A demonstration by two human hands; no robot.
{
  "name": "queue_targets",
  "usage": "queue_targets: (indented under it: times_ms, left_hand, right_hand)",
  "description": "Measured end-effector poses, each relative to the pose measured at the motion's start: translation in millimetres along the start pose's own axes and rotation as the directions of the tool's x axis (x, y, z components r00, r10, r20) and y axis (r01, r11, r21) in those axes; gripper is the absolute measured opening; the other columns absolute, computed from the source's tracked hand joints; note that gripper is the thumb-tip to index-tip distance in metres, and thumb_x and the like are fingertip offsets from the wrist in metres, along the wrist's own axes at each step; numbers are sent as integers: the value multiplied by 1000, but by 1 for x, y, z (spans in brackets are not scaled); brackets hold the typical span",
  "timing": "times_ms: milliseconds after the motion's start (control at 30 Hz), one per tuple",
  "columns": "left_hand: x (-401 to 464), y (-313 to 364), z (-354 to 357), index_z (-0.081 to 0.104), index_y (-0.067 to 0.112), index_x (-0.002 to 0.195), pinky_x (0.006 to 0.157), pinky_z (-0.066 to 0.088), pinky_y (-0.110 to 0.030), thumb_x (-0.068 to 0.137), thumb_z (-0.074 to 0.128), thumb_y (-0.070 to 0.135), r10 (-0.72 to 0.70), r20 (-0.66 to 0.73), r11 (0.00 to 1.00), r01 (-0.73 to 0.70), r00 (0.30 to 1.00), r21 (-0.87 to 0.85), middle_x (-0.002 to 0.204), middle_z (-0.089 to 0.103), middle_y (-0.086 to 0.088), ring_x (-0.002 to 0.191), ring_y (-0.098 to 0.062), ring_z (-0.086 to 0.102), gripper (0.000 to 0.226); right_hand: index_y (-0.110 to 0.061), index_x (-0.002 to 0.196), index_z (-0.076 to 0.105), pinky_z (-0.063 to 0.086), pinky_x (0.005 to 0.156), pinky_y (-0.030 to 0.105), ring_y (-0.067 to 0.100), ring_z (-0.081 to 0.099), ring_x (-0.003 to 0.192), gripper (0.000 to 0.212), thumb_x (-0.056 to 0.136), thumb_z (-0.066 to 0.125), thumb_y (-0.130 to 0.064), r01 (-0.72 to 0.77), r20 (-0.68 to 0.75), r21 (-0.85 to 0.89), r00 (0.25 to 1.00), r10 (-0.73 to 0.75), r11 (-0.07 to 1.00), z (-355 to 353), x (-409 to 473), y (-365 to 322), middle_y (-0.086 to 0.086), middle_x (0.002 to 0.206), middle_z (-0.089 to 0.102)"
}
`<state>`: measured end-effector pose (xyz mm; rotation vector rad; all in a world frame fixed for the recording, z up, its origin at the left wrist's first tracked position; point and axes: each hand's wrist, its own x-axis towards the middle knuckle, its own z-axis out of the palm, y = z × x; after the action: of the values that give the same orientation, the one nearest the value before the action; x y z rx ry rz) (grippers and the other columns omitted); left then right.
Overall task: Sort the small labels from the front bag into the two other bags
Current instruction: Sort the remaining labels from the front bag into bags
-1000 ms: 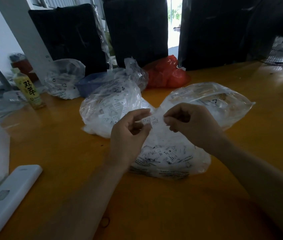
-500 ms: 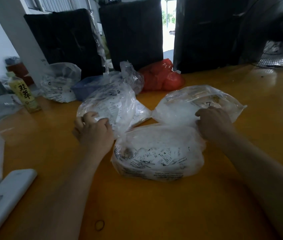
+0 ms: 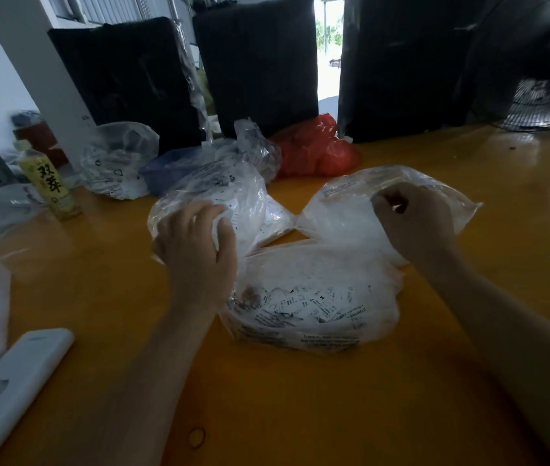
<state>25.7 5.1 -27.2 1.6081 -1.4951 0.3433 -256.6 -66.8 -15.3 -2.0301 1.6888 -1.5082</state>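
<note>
The front bag (image 3: 314, 297), clear plastic, lies on the yellow table with several small printed labels inside. Behind it to the left is a second clear bag (image 3: 243, 200) of labels. My left hand (image 3: 196, 243) rests on its near side with fingers curled onto the crumpled plastic, and what is under the fingers is hidden. Behind to the right lies a third clear bag (image 3: 344, 210). My right hand (image 3: 411, 220) is on top of it, its thumb and fingers pinched on a small pale bit that looks like a label.
At the back are a red bag (image 3: 317, 149), a blue tub (image 3: 172, 166), another clear bag (image 3: 115, 163) and a yellow drink bottle (image 3: 50, 183). A white remote-like case (image 3: 11, 388) lies front left. A fan (image 3: 542, 105) stands back right. Dark chairs line the far edge.
One second ago both hands held a label together above the front bag. They have since parted: the left hand went onto the left bag, the right hand onto the right bag.
</note>
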Motion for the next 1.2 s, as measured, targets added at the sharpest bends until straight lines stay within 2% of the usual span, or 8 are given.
queue_targets:
  times_ms: [133,267,367,467,767,933,1067,1200]
  left_hand:
    - [-17,32,7,60,32,133,94,51,-31,96,48,62,41,221,915,52,974,-399,126,60,17,117,-4,56,49]
    - [-24,45,8,60,37,138,85,52,-10,82,60,77,26,490,788,284,871,-547,122,69,23,110,9,62,69]
    - [-24,43,8,78,33,116,76,55,-13,89,76,54,-21,537,670,411,843,-619,105,79,16,98,3,72,34]
    - [-25,42,9,83,24,100,71,56,-19,92,79,27,-99,534,550,493,840,-673,96,81,1,87,-11,75,9]
    - [-25,47,6,76,14,104,68,58,-23,71,87,42,-180,628,270,652,757,-709,105,80,-4,97,-19,78,44]
    - [-25,49,9,77,18,87,81,60,-26,79,80,22,-212,587,112,616,781,-780,106,80,-11,103,-21,76,9]
    - [-22,46,8,73,19,83,81,62,-33,93,70,6,-226,621,-34,632,750,-775,98,79,-10,97,-25,77,16]
    - [-22,49,4,77,28,72,65,60,-29,95,71,13,-240,672,-27,688,700,-726,80,75,2,76,-11,73,28]
  right_hand:
    - [-33,95,72,45,60,5,-5,64,69,7,98,66,-31,-62,267,384,963,-46,921,1,-16,-25,-19,81,72]
    - [-28,106,75,56,65,26,9,69,73,12,95,68,-29,33,382,366,906,-183,930,6,-30,-39,-19,83,73]
    - [-27,103,76,48,62,12,-3,66,71,11,92,72,-29,117,345,364,905,-251,924,7,-35,-45,-18,79,71]
    - [-30,107,72,54,63,23,6,69,72,24,87,72,-45,37,379,392,904,-198,919,8,-37,-46,-13,81,73]
    - [-32,89,71,52,62,13,1,68,67,7,94,69,-37,5,402,436,894,-200,900,15,-42,-46,-16,79,74]
    - [-29,93,70,54,61,15,3,68,67,19,98,61,-46,-75,459,424,877,-142,903,18,-45,-48,-15,81,75]
    - [-32,98,67,58,68,24,3,67,73,14,97,63,-45,115,586,189,784,-206,975,14,-39,-41,-17,83,71]
    - [-38,110,66,39,73,15,-3,49,89,28,86,73,-52,470,838,-32,494,-233,882,11,-36,-34,-21,104,56]
